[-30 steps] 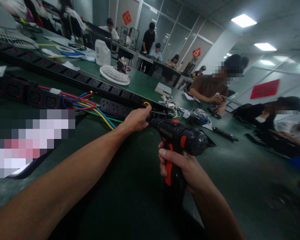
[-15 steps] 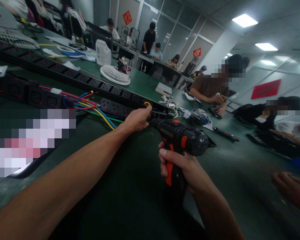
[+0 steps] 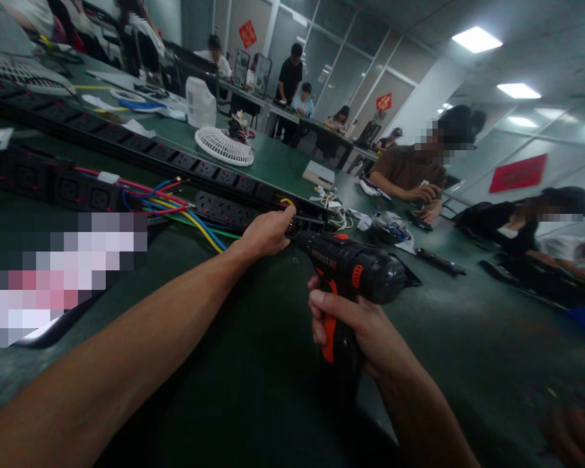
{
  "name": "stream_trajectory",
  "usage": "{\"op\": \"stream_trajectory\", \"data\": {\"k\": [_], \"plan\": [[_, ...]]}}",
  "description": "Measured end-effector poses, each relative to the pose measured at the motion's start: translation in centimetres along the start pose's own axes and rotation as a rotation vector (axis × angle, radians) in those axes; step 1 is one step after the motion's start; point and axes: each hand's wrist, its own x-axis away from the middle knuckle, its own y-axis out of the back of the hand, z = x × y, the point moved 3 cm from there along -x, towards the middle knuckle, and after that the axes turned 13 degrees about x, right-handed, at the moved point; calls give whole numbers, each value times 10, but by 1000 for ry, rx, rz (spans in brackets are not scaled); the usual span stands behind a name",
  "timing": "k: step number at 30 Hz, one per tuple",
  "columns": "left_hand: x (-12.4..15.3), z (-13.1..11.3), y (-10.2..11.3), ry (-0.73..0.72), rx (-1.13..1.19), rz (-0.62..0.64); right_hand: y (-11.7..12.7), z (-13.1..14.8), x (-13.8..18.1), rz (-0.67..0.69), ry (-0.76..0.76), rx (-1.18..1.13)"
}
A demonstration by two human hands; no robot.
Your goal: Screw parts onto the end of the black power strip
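Observation:
My right hand [image 3: 346, 318] is wrapped round the grip of a black and orange cordless drill [image 3: 355, 263], its nose pointing left. The drill's tip meets the end of a black power strip [image 3: 224, 211], close to the fingers of my left hand [image 3: 268, 231]. That left hand is closed on the strip's end; its fingertips are partly hidden. Blue, yellow, green and red wires [image 3: 202, 227] run along the strip beside my left wrist. Behind lies a longer black socket strip [image 3: 146, 143], slanting across the table.
A white fan grille [image 3: 224, 145], a translucent plastic jug [image 3: 201, 103] and a white box [image 3: 318, 173] stand further back. A lit, blurred-out screen [image 3: 63, 279] lies at left. Another person's hand [image 3: 578, 432] is at the lower right; co-workers sit across the table.
The other person's hand at the right has moved down toward the frame's lower corner. Both my hands, the drill and the power strip look unmoved.

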Motion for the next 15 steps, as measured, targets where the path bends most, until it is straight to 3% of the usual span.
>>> {"op": "stream_trajectory", "data": {"k": [15], "plan": [[-1,2,-2,-21,11,-10,0,1,0,-7,6,4]]}}
